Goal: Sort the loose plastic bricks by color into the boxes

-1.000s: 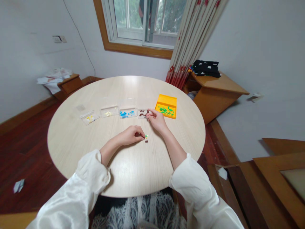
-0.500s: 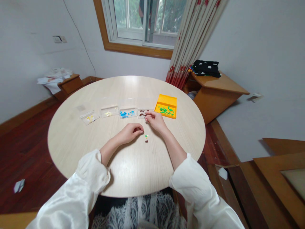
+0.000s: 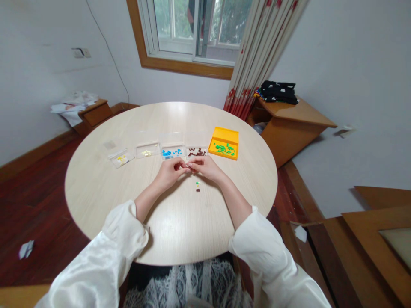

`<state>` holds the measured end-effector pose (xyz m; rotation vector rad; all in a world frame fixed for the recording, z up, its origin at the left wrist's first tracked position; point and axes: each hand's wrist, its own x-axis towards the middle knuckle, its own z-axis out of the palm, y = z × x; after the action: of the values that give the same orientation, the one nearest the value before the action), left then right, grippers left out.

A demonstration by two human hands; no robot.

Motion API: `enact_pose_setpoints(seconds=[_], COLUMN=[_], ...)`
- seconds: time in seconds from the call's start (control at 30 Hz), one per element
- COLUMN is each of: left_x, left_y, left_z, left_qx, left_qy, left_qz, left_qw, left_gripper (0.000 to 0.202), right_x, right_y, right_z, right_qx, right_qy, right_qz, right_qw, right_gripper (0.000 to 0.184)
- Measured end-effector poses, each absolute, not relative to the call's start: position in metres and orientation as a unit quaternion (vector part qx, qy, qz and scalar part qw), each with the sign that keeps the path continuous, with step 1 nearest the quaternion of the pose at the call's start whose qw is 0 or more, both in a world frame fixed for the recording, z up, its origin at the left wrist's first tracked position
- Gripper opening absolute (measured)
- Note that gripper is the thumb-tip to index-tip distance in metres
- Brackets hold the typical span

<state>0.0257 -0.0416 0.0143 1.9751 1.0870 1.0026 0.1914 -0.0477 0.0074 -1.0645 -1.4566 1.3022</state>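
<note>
My left hand (image 3: 172,172) and my right hand (image 3: 207,167) meet fingertip to fingertip above the table, both closed in a pinch. Whatever lies between the fingers is too small and too covered to name. Just beyond them stands a clear box of dark brown toy bricks (image 3: 197,152). A clear box of blue bricks (image 3: 172,152) is left of that. On the near side of my hands lie a small green and pale piece (image 3: 198,183) and a dark brown brick (image 3: 198,190).
Right of the boxes, an open yellow case (image 3: 224,142) holds green bricks. Further left are a clear box with cream pieces (image 3: 147,150) and a clear bag with yellow pieces (image 3: 121,158). All rest on the round table (image 3: 173,231).
My right hand has drawn back from the brown bricks' box, towards the left. My left hand has moved forward, and the fingertips of both now meet.
</note>
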Motion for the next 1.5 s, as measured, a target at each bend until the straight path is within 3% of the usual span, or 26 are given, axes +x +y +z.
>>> enact_pose_setpoints(seconds=[0.2, 0.4, 0.53, 0.67, 0.87, 1.03, 1.5], left_x=[0.024, 0.025, 0.025, 0.028, 0.034, 0.036, 0.037], left_y=[-0.04, -0.04, -0.041, -0.047, -0.057, -0.057, -0.055], left_z=[0.014, 0.013, 0.01, 0.01, 0.01, 0.008, 0.007], left_qx=[0.754, 0.758, 0.775, 0.826, 0.863, 0.872, 0.875], left_qy=[0.426, 0.421, 0.406, 0.348, 0.296, 0.295, 0.315], left_qz=[0.388, 0.389, 0.368, 0.302, 0.253, 0.241, 0.232], left_qw=[0.316, 0.312, 0.315, 0.325, 0.322, 0.308, 0.287], left_gripper=[0.016, 0.024, 0.025, 0.011, 0.007, 0.004, 0.01], right_x=[0.192, 0.194, 0.199, 0.205, 0.207, 0.206, 0.203], right_y=[-0.052, -0.048, -0.04, -0.032, -0.027, -0.025, -0.032], right_z=[0.011, 0.01, 0.006, 0.003, 0.0, -0.004, -0.001], right_qx=[-0.411, -0.449, -0.507, -0.535, -0.549, -0.539, -0.526], right_qy=[-0.58, -0.576, -0.538, -0.489, -0.424, -0.404, -0.468], right_qz=[0.558, 0.516, 0.441, 0.382, 0.371, 0.407, 0.45], right_qw=[0.428, 0.446, 0.509, 0.574, 0.617, 0.617, 0.549], right_gripper=[0.017, 0.012, 0.01, 0.01, 0.024, 0.032, 0.017])
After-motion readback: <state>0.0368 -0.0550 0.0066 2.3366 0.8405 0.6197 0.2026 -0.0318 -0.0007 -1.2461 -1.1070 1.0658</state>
